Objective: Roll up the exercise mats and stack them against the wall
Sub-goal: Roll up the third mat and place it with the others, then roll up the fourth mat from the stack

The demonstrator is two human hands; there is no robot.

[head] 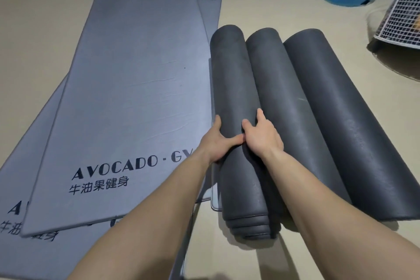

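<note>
**Charcoal roll clasped in both grips**

On the floor (45, 20) the leftmost rolled mat (234, 75) lies touching the middle roll (279, 98), which touches the third roll (341, 125). The left grip (213, 142) curls round its left flank. The right grip (261, 135) curls over its right flank, fingers in the groove. The flat printed mats (127, 98) lie stacked just beside it, to the left.

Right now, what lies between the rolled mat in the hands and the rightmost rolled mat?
A third rolled mat, the middle roll, lies between the held roll and the rightmost roll; the head view shows it.
</note>
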